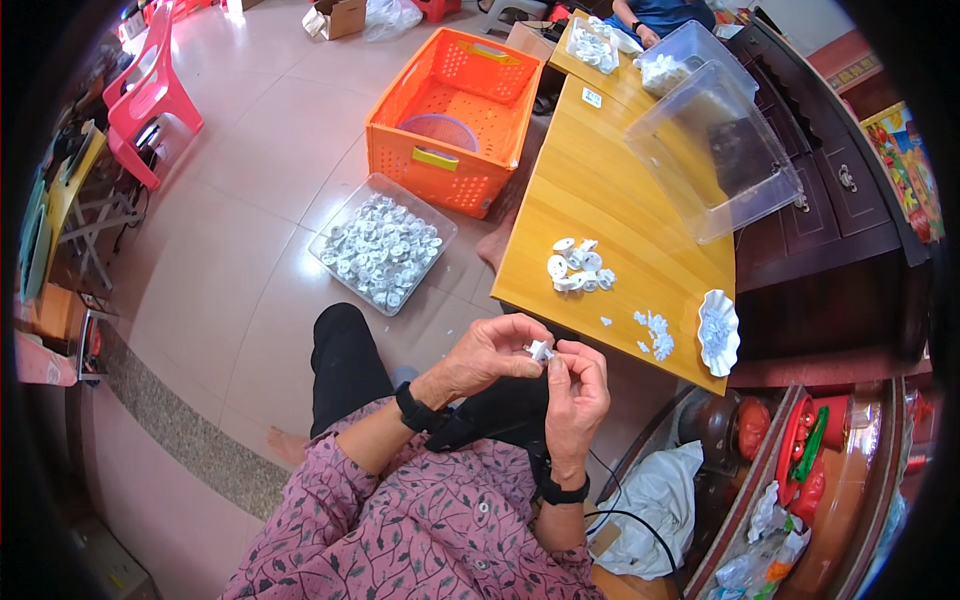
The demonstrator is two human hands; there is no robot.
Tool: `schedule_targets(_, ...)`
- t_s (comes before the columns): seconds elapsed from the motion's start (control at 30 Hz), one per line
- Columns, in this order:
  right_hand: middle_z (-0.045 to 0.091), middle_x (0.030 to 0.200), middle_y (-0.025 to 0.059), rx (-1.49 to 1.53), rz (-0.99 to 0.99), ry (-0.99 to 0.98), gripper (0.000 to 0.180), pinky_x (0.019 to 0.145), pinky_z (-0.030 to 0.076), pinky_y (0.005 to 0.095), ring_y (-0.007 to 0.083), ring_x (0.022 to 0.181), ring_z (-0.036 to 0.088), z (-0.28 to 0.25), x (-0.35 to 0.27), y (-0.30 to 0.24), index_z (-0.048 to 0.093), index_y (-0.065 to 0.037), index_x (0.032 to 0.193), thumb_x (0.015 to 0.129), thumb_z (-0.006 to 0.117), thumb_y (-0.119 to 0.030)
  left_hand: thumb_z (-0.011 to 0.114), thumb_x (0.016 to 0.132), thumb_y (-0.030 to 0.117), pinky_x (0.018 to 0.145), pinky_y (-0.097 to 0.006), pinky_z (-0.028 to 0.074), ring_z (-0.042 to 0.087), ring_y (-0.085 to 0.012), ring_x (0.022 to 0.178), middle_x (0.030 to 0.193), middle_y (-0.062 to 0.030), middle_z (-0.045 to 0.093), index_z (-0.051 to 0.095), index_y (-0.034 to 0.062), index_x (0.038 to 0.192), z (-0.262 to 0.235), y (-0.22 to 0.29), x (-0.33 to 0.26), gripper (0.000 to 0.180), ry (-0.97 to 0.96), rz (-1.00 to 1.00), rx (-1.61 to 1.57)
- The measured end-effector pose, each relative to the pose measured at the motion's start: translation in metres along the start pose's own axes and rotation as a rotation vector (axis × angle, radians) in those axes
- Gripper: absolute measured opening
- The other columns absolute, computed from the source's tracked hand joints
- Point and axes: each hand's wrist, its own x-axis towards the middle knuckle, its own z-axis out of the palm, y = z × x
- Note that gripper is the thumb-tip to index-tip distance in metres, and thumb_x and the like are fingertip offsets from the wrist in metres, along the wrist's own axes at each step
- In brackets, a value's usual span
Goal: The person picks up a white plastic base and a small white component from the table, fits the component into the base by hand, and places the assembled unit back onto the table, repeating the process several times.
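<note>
Above my lap, a small white plastic part (539,350) is held between both hands. My left hand (490,352) is closed, with thumb and forefinger gripping the part from the left. The fingers of my right hand (580,388) are also closed, pinching at its right edge; any smaller piece between those fingertips is hidden. Just beyond my hands, a little group of white round plastic parts (577,266) lies on the yellow wooden table (600,190). Tiny pale-blue pieces (657,337) are scattered by the table's near corner, beside a white scalloped dish (728,354) holding more of them.
On the floor at left stands a clear tub (440,257) heaped with white parts, near an orange crate (440,180). An empty clear bin (708,222) rests tilted at the table's right side. Another person's hand (648,38) is at the far end. A pink chair (158,100) stands far left.
</note>
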Motion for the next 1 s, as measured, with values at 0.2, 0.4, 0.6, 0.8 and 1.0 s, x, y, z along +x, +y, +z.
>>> schedule_targets(0.2,0.061,0.101,0.0135,-0.146,-0.054,-0.014,0.007,0.079,0.049,0.0353,0.0239,0.091,0.06,0.002,0.002,-0.001,0.06,0.001,0.088,0.087,0.065,-0.002,0.078,0.076,-0.005,0.09,-0.029,0.05,0.06,-0.0144,0.102,0.11,-0.0062,0.059,0.065,0.0007,0.111,0.0,0.004,-0.001,0.037,0.01,-0.002,0.079)
schedule_targets(0.4,0.06,0.1,0.0118,-0.082,-0.021,-0.106,0.007,0.079,0.048,0.0327,0.0213,0.09,0.059,0.0,0.005,-0.004,0.06,0.001,0.089,0.088,0.066,-0.003,0.079,0.076,-0.003,0.089,-0.028,0.05,0.059,-0.0146,0.099,0.11,-0.0069,0.059,0.067,0.0006,0.11,-0.005,0.007,-0.003,0.036,-0.03,0.019,0.156)
schedule_targets(0.6,0.058,0.103,0.0079,0.218,0.118,-0.109,0.008,0.078,0.047,0.0245,0.0127,0.092,0.056,0.001,0.005,-0.001,0.061,0.001,0.088,0.091,0.066,-0.004,0.078,0.077,-0.004,0.089,-0.029,0.05,0.06,-0.0159,0.101,0.109,-0.0082,0.06,0.066,0.0003,0.112,-0.009,0.004,-0.004,0.037,-0.013,-0.013,0.034)
schedule_targets(0.8,0.058,0.103,0.0074,0.215,0.127,-0.093,0.007,0.078,0.048,0.024,0.0123,0.089,0.057,0.008,0.002,0.006,0.061,0.002,0.088,0.09,0.066,-0.003,0.077,0.077,-0.005,0.089,-0.029,0.05,0.06,-0.0155,0.101,0.109,-0.0082,0.06,0.066,-0.0005,0.112,-0.006,0.012,-0.007,0.037,0.008,-0.033,0.098)
schedule_targets(1.0,0.059,0.098,0.0055,0.265,0.237,-0.051,0.008,0.076,0.049,0.0229,0.0104,0.086,0.057,0.017,0.002,0.016,0.062,0.001,0.089,0.091,0.067,-0.005,0.074,0.081,-0.003,0.081,-0.025,0.054,0.064,-0.0104,0.091,0.102,-0.0043,0.067,0.066,-0.0009,0.113,-0.01,0.028,-0.009,0.033,0.132,-0.061,0.244)
